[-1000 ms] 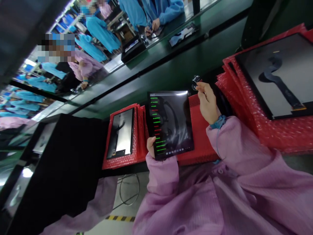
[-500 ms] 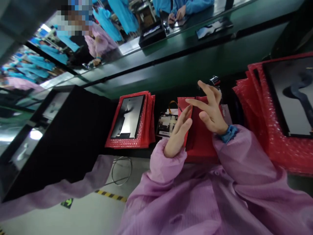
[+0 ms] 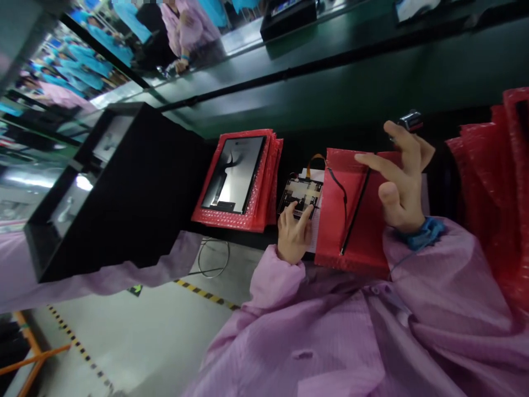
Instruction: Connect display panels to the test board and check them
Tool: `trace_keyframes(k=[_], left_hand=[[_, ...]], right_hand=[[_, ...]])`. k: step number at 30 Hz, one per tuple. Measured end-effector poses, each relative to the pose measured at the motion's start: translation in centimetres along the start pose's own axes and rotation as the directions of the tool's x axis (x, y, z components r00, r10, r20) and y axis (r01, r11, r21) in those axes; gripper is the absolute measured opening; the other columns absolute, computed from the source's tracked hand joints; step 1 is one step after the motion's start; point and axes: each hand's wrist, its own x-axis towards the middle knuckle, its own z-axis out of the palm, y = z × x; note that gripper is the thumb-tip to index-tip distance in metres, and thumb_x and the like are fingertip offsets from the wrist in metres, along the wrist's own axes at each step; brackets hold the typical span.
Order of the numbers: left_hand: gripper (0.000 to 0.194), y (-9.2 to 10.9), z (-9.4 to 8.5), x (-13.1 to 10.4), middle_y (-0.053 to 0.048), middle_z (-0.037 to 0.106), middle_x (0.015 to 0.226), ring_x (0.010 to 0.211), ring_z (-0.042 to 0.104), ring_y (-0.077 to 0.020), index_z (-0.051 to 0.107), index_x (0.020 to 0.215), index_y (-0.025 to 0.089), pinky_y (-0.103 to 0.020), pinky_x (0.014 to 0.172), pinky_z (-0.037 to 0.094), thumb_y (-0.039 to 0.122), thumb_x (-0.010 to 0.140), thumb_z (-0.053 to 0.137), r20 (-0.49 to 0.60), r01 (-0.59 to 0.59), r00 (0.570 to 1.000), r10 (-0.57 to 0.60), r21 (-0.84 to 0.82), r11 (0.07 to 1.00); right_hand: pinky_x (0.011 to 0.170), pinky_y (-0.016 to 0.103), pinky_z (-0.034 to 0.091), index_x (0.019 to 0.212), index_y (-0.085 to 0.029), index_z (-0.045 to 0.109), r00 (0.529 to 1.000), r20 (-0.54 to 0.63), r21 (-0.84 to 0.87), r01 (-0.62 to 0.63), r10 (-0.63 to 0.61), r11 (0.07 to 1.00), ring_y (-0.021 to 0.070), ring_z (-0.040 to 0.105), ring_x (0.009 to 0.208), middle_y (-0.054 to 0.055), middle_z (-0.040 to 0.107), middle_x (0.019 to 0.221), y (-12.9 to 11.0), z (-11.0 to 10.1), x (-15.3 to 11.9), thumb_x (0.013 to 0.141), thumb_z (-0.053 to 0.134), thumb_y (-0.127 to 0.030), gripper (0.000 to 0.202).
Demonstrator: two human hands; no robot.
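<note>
Several things run out of sight: at the right edge, a stack of crumpled red bubble-wrap sleeves (image 3: 481, 182) is cut off, and at the top, co-workers in blue and pink clothing are cropped and small. A small shiny metal cylinder (image 3: 410, 119) lies partly behind the fingers of the person's right hand (image 3: 408, 194); what it is cannot be made out, nor whether the fingers touch it. The right hand's grip is released, fingers spread and holding nothing, above flat red sheets (image 3: 332, 218) with a thin black cord (image 3: 345, 199) across them.

The person's left hand (image 3: 294, 234) covers the near edge of a small rectangular electronic board, black and beige (image 3: 303, 191), which lies on white paper (image 3: 321, 175) just left of the red sheets on the dark bench (image 3: 239, 236). Two fingers are parted over that edge; whether the left grip has closed on the board cannot be told. An orange ribbon cable (image 3: 316, 157) loops at the board's far side.

Farther left, a grey display panel with a black border (image 3: 236, 171) rests on a stack of red bubble-wrap (image 3: 212, 216), beside a large black box (image 3: 165, 187).
</note>
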Motion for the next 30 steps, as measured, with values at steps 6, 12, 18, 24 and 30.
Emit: trace_keyframes(k=[6,12,18,24,30], left_hand=[[0.043,-0.2,-0.1,0.2,-0.016,0.046,0.146,0.126,0.049,-0.0329,0.065,0.136,0.028,-0.053,0.106,0.047,0.021,0.098,0.047,0.029,-0.037,0.999,0.036,0.039,0.999],[0.042,-0.1,0.3,0.1,-0.017,0.053,0.146,0.124,0.052,-0.0332,0.065,0.137,0.026,-0.054,0.106,0.046,0.022,0.100,0.045,0.022,-0.047,0.999,0.046,0.038,0.998],[0.056,-0.6,-0.3,0.1,-0.020,0.044,0.160,0.152,0.033,-0.0308,0.045,0.152,0.013,-0.052,0.122,0.029,0.042,0.104,0.039,0.069,-0.215,0.971,0.231,-0.186,0.959],[0.050,-0.6,-0.4,0.4,-0.014,0.049,0.159,0.157,0.030,-0.0278,0.048,0.150,0.015,-0.055,0.130,0.004,0.036,0.105,0.041,0.232,-0.391,0.875,0.425,-0.180,0.903],[0.062,-0.3,-0.5,0.6,-0.019,0.043,0.161,0.157,0.028,-0.0259,0.018,0.163,0.010,-0.062,0.129,0.006,0.033,0.107,0.034,0.313,-0.338,0.865,0.391,-0.214,0.917]], right_hand=[[0.117,0.058,0.031,0.133,-0.036,0.064,1.000,0.002,-0.007,-0.011,0.011,1.000,0.0341,0.038,0.142,-0.002,0.038,0.159,-0.1,-0.1,0.2,0.104,0.019,-0.058,0.058],[0.116,0.057,0.035,0.128,-0.023,0.071,0.995,0.036,-0.038,-0.093,0.094,0.995,0.0331,0.039,0.138,0.012,0.040,0.147,-0.9,-0.8,0.3,0.102,0.019,-0.067,0.073],[0.102,0.050,0.049,0.137,-0.022,0.062,0.834,0.185,0.055,-0.537,0.520,0.842,0.0249,0.058,0.111,0.011,0.058,0.124,-3.5,-4.8,-1.0,0.097,0.048,-0.056,0.054],[0.076,0.045,0.057,0.137,-0.025,0.057,0.587,0.154,0.009,-0.805,0.795,0.593,0.0249,0.065,0.085,0.008,0.066,0.100,-3.5,-8.6,-3.3,0.076,0.069,-0.041,0.064],[0.086,0.046,0.057,0.130,-0.024,0.058,0.680,0.114,0.108,-0.733,0.724,0.671,0.0269,0.065,0.099,0.011,0.065,0.109,-2.5,-7.0,-3.8,0.082,0.068,-0.047,0.054]])
